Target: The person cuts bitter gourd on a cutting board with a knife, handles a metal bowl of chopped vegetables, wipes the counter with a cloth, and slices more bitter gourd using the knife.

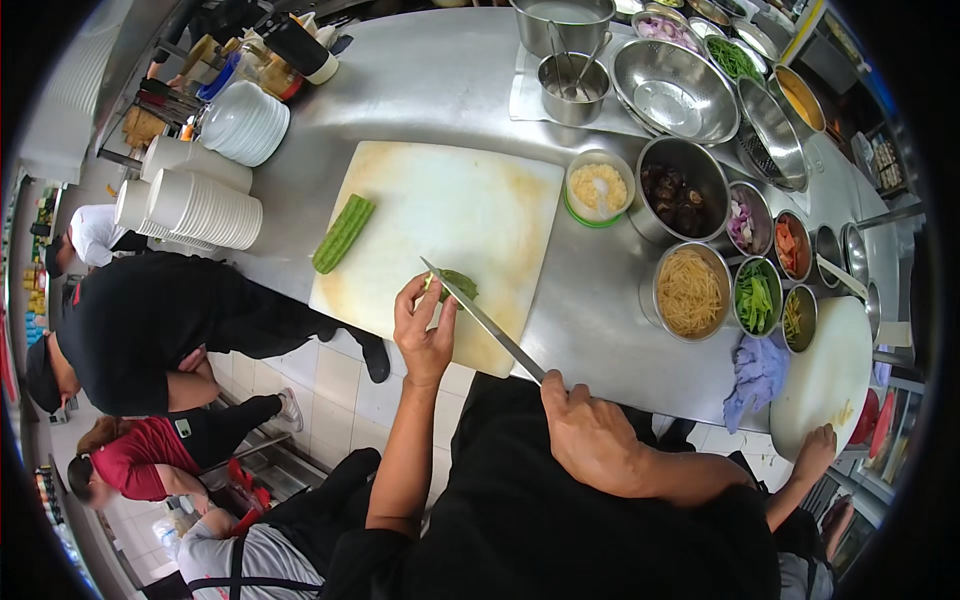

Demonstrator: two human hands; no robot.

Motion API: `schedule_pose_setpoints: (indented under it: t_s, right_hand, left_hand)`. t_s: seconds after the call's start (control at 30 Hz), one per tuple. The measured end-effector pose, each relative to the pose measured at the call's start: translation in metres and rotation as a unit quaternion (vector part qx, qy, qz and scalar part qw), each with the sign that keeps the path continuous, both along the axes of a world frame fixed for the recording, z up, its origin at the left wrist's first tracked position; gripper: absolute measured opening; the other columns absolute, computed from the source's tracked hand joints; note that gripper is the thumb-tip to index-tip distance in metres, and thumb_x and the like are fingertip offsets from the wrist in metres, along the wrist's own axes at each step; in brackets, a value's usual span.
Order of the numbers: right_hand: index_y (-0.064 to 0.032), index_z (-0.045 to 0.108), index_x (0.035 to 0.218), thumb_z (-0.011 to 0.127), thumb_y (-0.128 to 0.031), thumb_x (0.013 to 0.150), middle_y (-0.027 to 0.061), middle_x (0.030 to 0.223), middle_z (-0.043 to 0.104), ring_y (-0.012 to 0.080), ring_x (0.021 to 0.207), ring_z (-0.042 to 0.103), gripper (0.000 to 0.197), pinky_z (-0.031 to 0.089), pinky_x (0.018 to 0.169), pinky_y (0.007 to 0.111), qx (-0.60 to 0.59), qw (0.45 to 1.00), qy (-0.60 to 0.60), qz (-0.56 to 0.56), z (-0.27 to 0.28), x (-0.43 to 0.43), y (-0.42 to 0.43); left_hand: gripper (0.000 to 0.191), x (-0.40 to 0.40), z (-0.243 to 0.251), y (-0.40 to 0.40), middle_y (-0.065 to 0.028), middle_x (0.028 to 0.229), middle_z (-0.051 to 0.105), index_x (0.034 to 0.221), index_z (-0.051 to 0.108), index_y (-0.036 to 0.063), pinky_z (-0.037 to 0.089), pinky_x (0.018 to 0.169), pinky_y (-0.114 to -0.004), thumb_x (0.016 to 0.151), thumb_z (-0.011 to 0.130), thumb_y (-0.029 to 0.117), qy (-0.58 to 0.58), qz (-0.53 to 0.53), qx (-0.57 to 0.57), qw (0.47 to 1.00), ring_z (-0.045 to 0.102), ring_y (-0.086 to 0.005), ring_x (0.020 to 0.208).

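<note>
My left hand [424, 322] is at the near edge of a white cutting board [450, 195], its fingertips pinching a small pale-green piece [430, 281] against the knife's tip. A larger green vegetable piece [459, 285] lies just behind the blade, partly hidden by it. In my right hand [585, 427] is the handle of a long kitchen knife [499, 336], whose blade points up and left across the board. A ridged green gourd section [343, 234] lies on the board's left side, touched by neither hand.
Right of the board stand a tub of chopped garlic [598, 187], a pot of dark mushrooms [679, 196] and a container of yellow strips [690, 291]. A purple cloth [756, 375] lies near a round board [825, 367], where another person's hand rests. Stacked paper bowls [210, 210] stand left; several people are beyond.
</note>
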State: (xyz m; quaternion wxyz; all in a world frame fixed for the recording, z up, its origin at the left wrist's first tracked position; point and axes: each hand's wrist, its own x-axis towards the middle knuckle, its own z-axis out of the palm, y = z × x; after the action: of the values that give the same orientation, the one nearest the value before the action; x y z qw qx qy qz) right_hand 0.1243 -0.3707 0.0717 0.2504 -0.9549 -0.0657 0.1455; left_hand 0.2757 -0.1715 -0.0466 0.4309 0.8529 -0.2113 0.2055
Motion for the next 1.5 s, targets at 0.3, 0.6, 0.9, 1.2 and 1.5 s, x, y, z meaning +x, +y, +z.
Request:
schedule_pose_setpoints:
  t_s: [0.3,0.6,0.9,1.2,1.5]
  right_hand:
    - [0.0148,0.043,0.116,0.053,-0.002,0.086,0.0252,0.068,0.06,0.0364,0.054,0.066,0.036,0.056,0.048,0.04,0.019,1.0,0.013,-0.007,-0.002,0.002,0.003]
    - [0.0155,0.042,0.119,0.05,-0.002,0.088,0.0271,0.071,0.061,0.0377,0.057,0.067,0.037,0.056,0.05,0.042,0.042,0.999,0.021,-0.008,-0.008,0.003,0.003]
    - [0.0164,0.044,0.122,0.053,0.003,0.082,0.0255,0.07,0.06,0.0378,0.058,0.066,0.043,0.055,0.054,0.042,0.048,0.998,0.029,-0.011,-0.011,0.007,0.003]
    - [0.0161,0.045,0.121,0.053,0.003,0.082,0.0236,0.068,0.059,0.0363,0.055,0.065,0.042,0.054,0.051,0.042,0.036,0.999,0.024,-0.012,-0.013,0.012,0.005]
    - [0.0161,0.044,0.122,0.053,0.001,0.083,0.0232,0.067,0.058,0.0367,0.055,0.064,0.042,0.054,0.051,0.043,0.046,0.999,0.021,-0.013,-0.02,0.02,0.008]
  left_hand:
    - [0.037,0.001,-0.004,0.002,-0.0186,0.119,0.062,0.114,0.068,-0.0043,0.054,0.084,-0.034,0.078,0.074,-0.007,-0.006,0.001,0.009,1.0,0.063,-0.0269,0.099]
    - [0.036,0.001,-0.006,0.003,-0.019,0.121,0.061,0.115,0.067,-0.0045,0.055,0.082,-0.032,0.08,0.073,-0.007,-0.02,0.004,0.026,0.999,0.065,-0.0251,0.097]
    - [0.04,-0.001,-0.008,0.0,-0.018,0.119,0.064,0.116,0.069,-0.0015,0.053,0.083,-0.034,0.077,0.076,-0.005,0.011,0.023,-0.014,1.0,0.064,-0.0268,0.096]
    - [0.042,0.001,-0.012,0.001,-0.0168,0.119,0.064,0.118,0.068,0.0008,0.054,0.082,-0.034,0.077,0.076,-0.005,-0.002,0.02,-0.011,1.0,0.064,-0.0269,0.097]
    - [0.044,0.001,-0.011,-0.002,-0.0162,0.118,0.064,0.12,0.068,0.0027,0.053,0.084,-0.034,0.077,0.076,-0.005,-0.008,0.023,-0.017,1.0,0.063,-0.027,0.098]
